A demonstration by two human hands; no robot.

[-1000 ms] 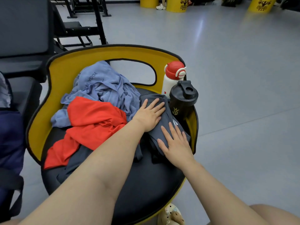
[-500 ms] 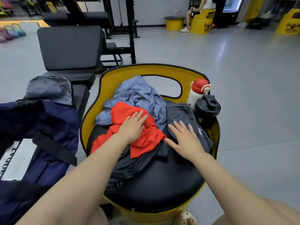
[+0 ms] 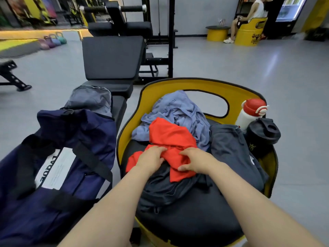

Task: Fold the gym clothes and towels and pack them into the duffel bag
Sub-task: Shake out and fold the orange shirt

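A red garment (image 3: 170, 138) lies crumpled in the middle of a round black seat with a yellow back (image 3: 195, 220). My left hand (image 3: 151, 159) and my right hand (image 3: 194, 159) both grip its near edge with curled fingers. Behind it is a light blue towel or shirt (image 3: 179, 111). A folded dark grey piece (image 3: 229, 148) lies to the right. Dark shorts (image 3: 165, 189) lie bunched under the red garment. The navy duffel bag (image 3: 58, 168) stands open on the left, on a bench.
A white bottle with a red cap (image 3: 249, 113) and a black shaker (image 3: 261, 134) stand at the seat's right rim. A black padded bench (image 3: 112, 57) and rack stand behind. Kettlebells (image 3: 53, 40) sit far left. A person sits on a yellow drum (image 3: 249, 32) far right.
Both hands left the folded dark grey piece and moved left onto the red garment, where their fingers curled into it. My head rose and turned left, bringing the duffel bag into view.
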